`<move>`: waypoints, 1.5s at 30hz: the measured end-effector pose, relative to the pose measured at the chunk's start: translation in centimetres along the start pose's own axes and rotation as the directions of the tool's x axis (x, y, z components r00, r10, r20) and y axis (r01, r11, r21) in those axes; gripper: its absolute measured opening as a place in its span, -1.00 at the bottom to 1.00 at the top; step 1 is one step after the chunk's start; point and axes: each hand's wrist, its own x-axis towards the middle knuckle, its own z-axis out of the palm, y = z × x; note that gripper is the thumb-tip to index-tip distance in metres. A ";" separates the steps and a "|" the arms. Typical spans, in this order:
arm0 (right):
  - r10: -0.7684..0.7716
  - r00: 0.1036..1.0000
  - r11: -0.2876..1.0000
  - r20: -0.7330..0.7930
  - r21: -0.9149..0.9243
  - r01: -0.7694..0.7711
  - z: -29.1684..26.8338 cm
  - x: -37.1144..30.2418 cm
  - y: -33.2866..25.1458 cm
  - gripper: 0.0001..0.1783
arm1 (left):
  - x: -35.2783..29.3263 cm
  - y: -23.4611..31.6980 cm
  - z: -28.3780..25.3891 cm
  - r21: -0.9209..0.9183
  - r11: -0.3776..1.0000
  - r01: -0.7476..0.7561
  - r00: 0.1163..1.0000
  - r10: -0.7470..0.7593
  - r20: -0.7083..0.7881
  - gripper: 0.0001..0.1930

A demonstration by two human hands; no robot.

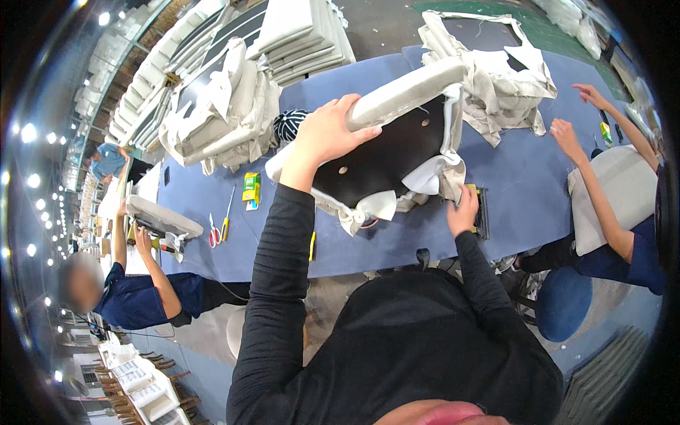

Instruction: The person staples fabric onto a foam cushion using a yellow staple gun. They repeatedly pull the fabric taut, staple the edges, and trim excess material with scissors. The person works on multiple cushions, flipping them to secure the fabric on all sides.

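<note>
A padded chair seat (400, 92) in pale fabric is tilted up on the table, its black underside board (382, 159) facing me. Loose fabric flaps (377, 206) hang along its lower edge. My left hand (329, 134) is closed over the seat's upper padded edge, thumb on the board's side. By the seat's lower right corner, my right hand (464, 212) is curled around a black and yellow staple gun (483, 214), close to the bunched fabric; the grip is partly hidden.
Scissors (214, 232), a yellow-handled screwdriver (226, 225) and a green-yellow box (251, 190) lie on the blue table (340, 258). Fabric-covered seats (227, 113) are stacked behind, with another pile (496, 78) at far right. Co-workers stand left (152, 297) and right (630, 241).
</note>
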 end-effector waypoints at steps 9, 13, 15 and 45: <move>0.308 0.914 0.946 0.266 -0.190 -0.263 -0.7 -1.5 3.5 0.03 | 0.6 -0.6 1.6 -0.024 0.998 -0.061 0.995 0.059 -0.079 -0.27; 0.449 0.852 0.890 0.267 -0.051 -0.453 -0.8 2.0 7.1 -0.22 | 1.0 1.5 0.7 0.033 0.994 -0.106 0.994 0.107 -0.034 -0.30; 0.369 0.824 0.895 0.430 0.075 -0.439 -2.9 3.4 3.8 -0.36 | 0.6 0.6 0.8 0.037 0.991 -0.125 0.991 0.127 -0.046 -0.30; -0.365 0.929 0.747 0.059 0.613 0.255 -8.9 3.3 -26.1 -0.69 | -0.3 -0.1 0.9 -0.053 0.982 -0.183 0.983 0.183 -0.005 -0.10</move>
